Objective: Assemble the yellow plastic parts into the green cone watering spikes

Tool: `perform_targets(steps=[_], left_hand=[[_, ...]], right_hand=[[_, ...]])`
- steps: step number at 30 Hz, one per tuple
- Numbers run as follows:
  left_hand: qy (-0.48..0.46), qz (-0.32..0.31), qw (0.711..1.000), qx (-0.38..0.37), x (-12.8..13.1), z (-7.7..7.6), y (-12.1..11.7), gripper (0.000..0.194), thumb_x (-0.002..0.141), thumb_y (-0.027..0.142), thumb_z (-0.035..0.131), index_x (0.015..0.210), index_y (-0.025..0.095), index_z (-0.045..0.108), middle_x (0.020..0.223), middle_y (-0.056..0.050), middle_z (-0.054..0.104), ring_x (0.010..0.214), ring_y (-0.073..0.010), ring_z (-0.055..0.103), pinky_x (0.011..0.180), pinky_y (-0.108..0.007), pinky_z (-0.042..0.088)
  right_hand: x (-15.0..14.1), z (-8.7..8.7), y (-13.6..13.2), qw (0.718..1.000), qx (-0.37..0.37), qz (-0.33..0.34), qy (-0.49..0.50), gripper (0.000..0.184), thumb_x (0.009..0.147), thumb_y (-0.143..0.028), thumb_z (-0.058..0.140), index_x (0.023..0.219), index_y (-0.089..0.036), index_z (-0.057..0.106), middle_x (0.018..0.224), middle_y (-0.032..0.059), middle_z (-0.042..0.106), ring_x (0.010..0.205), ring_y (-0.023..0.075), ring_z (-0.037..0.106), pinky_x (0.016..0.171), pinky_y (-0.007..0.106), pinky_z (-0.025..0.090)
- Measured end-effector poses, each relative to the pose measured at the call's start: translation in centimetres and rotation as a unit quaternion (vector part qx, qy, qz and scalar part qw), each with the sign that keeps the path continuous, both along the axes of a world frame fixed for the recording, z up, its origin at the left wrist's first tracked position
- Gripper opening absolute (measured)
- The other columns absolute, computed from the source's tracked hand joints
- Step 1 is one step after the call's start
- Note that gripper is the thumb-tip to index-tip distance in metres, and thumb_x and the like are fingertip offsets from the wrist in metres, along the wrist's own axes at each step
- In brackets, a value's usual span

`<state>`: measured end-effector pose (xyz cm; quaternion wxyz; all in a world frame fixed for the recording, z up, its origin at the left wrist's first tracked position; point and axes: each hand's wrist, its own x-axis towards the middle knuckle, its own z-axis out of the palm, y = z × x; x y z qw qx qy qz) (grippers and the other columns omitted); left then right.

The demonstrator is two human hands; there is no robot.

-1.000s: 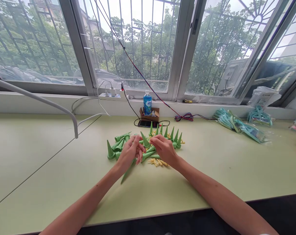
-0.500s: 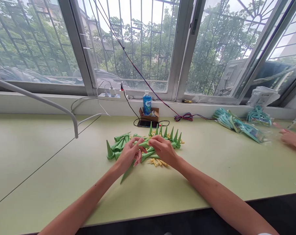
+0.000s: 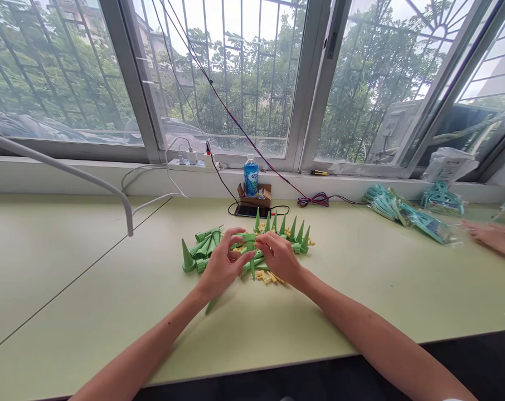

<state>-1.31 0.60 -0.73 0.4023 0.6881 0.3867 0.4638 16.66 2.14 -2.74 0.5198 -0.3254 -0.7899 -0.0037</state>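
Note:
Between my hands a green plastic watering spike (image 3: 249, 239) hangs with its point down. My left hand (image 3: 226, 259) has its index finger and thumb curved around the head of that spike, holding it. At the head's right side, my right hand (image 3: 277, 256) has its fingertips pinched together; what sits between them is hidden. Beneath and around lie more green spikes (image 3: 206, 250), some lying down. A row of upright green spikes (image 3: 293, 228) stands behind my right hand. Small yellow pegs (image 3: 271, 277) lie in front of it, and more show among the spikes.
A blue bottle (image 3: 251, 177) stands in a small cardboard box (image 3: 266, 195), with a phone (image 3: 252, 211) before it. Cables (image 3: 315, 199) and bagged turquoise items (image 3: 428, 223) lie toward the right. Another person's hand (image 3: 493, 236) is at the far right. A white bent tube (image 3: 129, 214) hangs at left.
The spike has turned from lying sideways to pointing down. My left fingers have shifted from under it to its head. At the far right, the other person's hand has moved left.

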Motion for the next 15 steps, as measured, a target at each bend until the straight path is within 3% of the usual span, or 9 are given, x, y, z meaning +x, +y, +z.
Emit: perform_targets(steps=[6, 12, 15], left_hand=[[0.036, 0.029, 0.999, 0.028, 0.14, 0.06, -0.18, 0.050, 0.083, 0.045, 0.065, 0.124, 0.030, 0.043, 0.107, -0.003, 0.057, 0.041, -0.0028, 0.051, 0.040, -0.019, 0.042], [-0.027, 0.033, 0.999, 0.017, 0.45, 0.33, -0.10, 0.041, 0.088, 0.050, 0.057, 0.119, 0.026, 0.045, 0.105, -0.004, 0.059, 0.041, -0.0041, 0.052, 0.033, -0.018, 0.038], [-0.074, 0.013, 0.997, -0.011, 0.49, 0.56, 0.08, 0.040, 0.088, 0.052, 0.055, 0.115, 0.024, 0.046, 0.090, -0.001, 0.062, 0.039, -0.0060, 0.052, 0.031, -0.017, 0.036]], right_hand=[[-0.25, 0.16, -0.24, 1.000, -0.006, 0.004, 0.021, 0.018, 0.099, -0.024, 0.044, 0.088, -0.020, 0.058, 0.079, 0.0029, 0.059, 0.066, 0.0133, 0.052, 0.062, 0.024, 0.042], [-0.23, 0.32, -0.31, 0.998, 0.008, -0.026, 0.053, 0.018, 0.099, -0.024, 0.045, 0.090, -0.020, 0.060, 0.082, 0.0042, 0.061, 0.071, 0.0149, 0.056, 0.064, 0.025, 0.046], [-0.17, 0.44, -0.34, 0.997, 0.024, -0.032, 0.071, 0.019, 0.100, -0.023, 0.044, 0.091, -0.021, 0.060, 0.083, 0.0046, 0.061, 0.073, 0.0151, 0.057, 0.066, 0.026, 0.048]])
